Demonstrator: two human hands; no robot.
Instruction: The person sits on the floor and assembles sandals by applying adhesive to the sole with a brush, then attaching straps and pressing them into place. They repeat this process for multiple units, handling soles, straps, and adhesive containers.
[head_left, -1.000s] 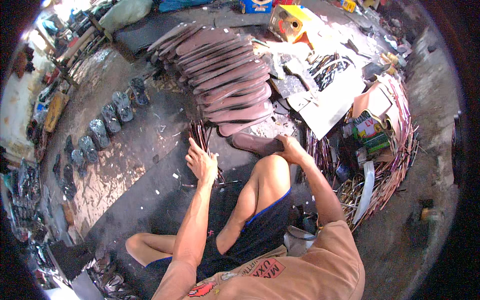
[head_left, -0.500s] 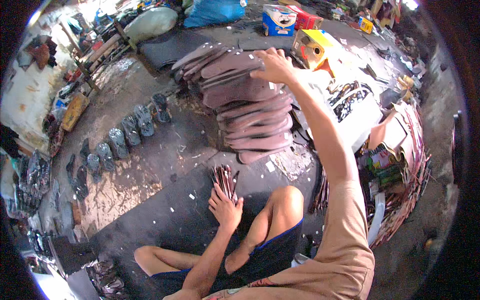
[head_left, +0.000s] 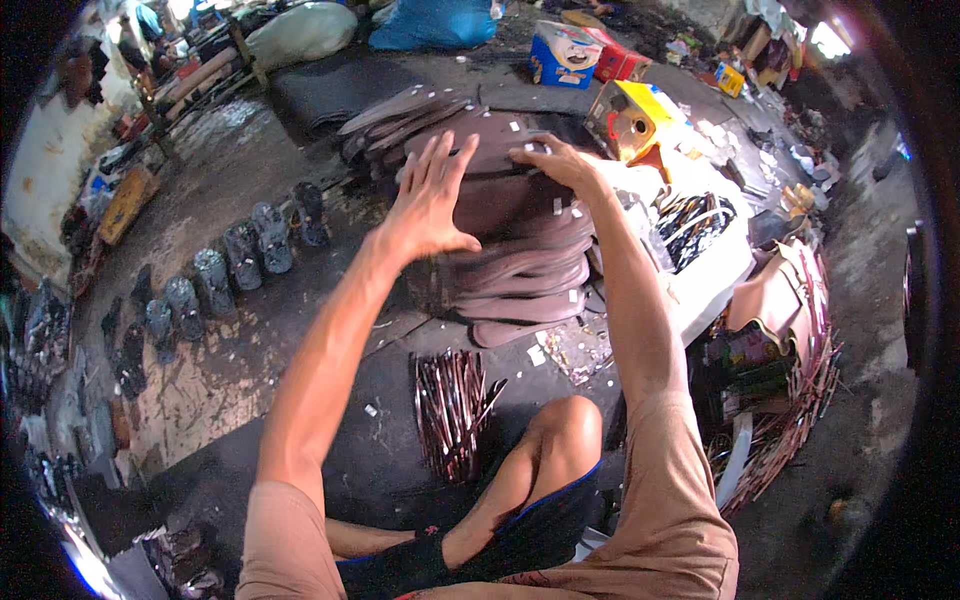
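Observation:
In front of me rises a stack of brown sole-shaped sheets (head_left: 520,280), its upper pieces fanned toward the far left. My left hand (head_left: 432,200) is over the stack's left side, fingers spread and holding nothing. At the upper right edge of the pile, my right hand (head_left: 562,165) reaches with thumb and fingers apart, touching or just above the top sheets; the exact contact is unclear. A bundle of thin, shiny reddish-brown strips (head_left: 455,415) lies loose on the dark mat (head_left: 340,430) near my folded legs.
Sandals (head_left: 240,255) stand in a row at the left. A yellow box (head_left: 640,120) and a blue box (head_left: 565,55) sit beyond the stack, near a blue sack (head_left: 435,25). More strips (head_left: 790,410) spill around a torn carton at the right.
My left hand has let go of the strip bundle, which now lies on the mat, and has moved up to the stack. My right hand has shifted slightly down along the pile's right edge.

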